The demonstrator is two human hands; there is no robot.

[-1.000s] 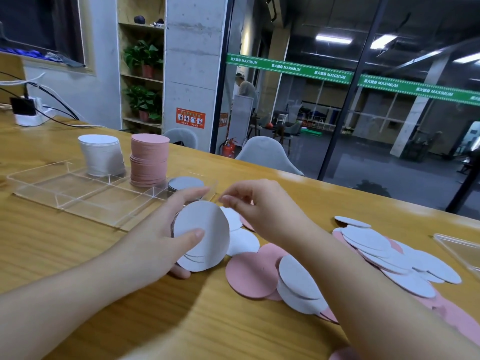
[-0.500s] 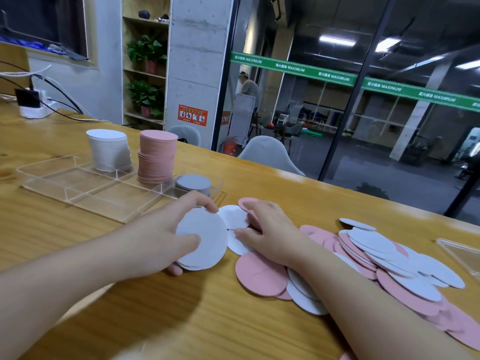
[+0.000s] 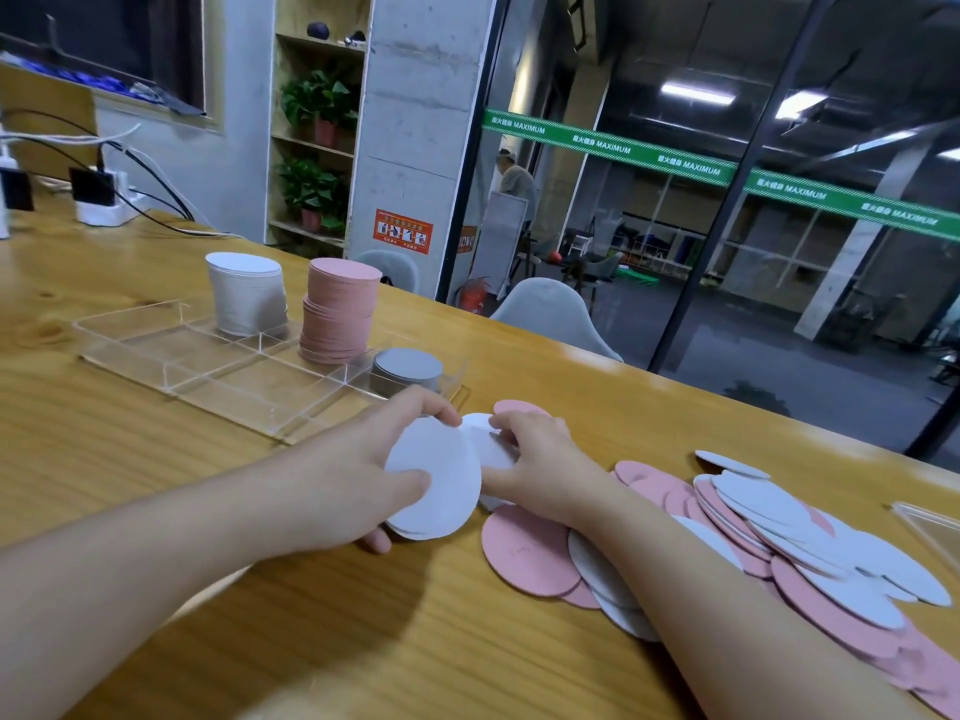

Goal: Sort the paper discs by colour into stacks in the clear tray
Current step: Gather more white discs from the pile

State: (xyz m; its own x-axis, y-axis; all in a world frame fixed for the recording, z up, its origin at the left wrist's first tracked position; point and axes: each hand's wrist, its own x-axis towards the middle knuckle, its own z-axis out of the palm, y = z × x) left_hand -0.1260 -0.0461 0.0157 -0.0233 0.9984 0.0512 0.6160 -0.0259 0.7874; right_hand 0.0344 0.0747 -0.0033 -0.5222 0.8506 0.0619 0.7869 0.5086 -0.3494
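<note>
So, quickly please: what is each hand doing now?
Left hand: holds a small stack of white discs.
Right hand: fingers curled on a white disc on the table.

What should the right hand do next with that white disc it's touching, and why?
Probably slide the white disc onto the bundle of white discs held by the left hand. The right hand already pinches its edge, and the colours match.
</note>
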